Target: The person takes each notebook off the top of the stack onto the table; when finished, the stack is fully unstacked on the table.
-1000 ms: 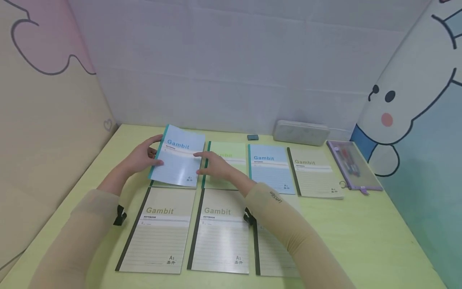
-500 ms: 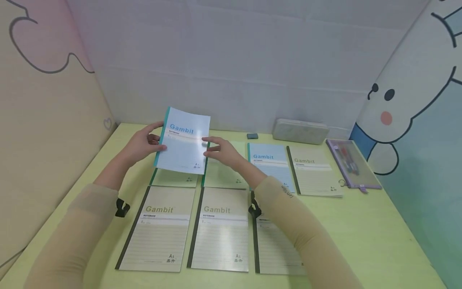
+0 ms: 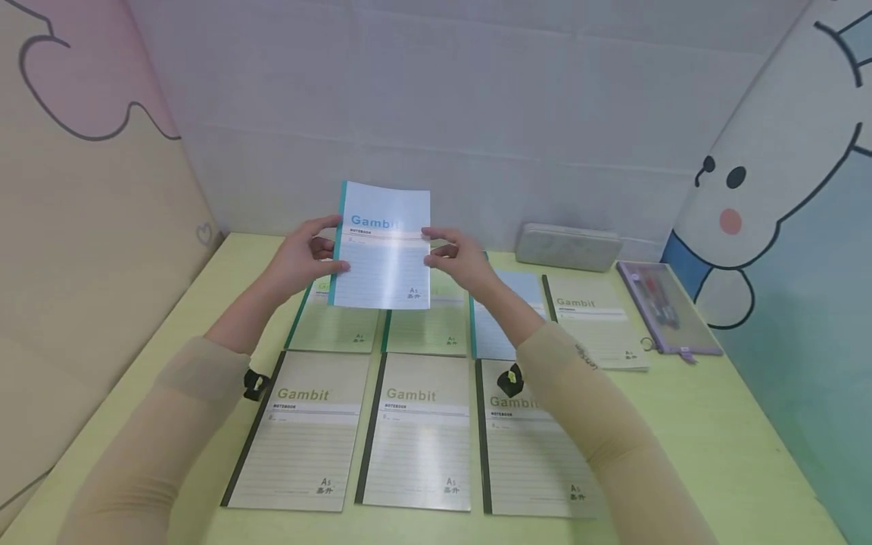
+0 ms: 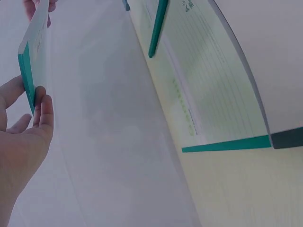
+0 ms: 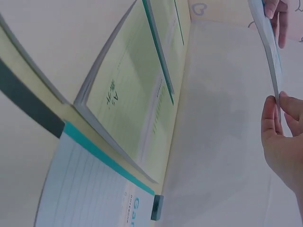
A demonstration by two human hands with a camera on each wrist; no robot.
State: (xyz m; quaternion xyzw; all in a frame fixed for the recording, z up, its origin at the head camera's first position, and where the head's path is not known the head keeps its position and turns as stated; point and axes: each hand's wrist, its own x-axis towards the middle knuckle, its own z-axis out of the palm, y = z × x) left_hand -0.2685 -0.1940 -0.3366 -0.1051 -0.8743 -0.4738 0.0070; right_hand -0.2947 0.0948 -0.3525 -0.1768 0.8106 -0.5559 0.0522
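A blue notebook [image 3: 381, 257] with a teal spine is held up above the back row, its cover facing the head camera. My left hand [image 3: 303, 253] pinches its spine edge, thumb on the front cover. At the opposite edge my right hand [image 3: 463, 261] pinches it between thumb and fingers. In the left wrist view the notebook [image 4: 35, 56] stands nearly upright in the left hand [image 4: 26, 123]. The right wrist view shows its thin edge between the fingers of the right hand [image 5: 284, 132]. Below it lie two green notebooks [image 3: 334, 325], partly covered by it in the head view.
Another blue notebook [image 3: 507, 325] and a cream notebook [image 3: 589, 333] continue the back row. Three cream notebooks [image 3: 413, 454] form the front row. Behind on the right stands a grey case [image 3: 568, 247], beside a purple-edged zip pouch [image 3: 671, 310] with pens. A dark eraser-like block [image 5: 157, 207] lies near the wall.
Both hands have raised the blue notebook off the left green notebook and carried it up and to the right. It now stands more upright, and the right hand grips its right edge.
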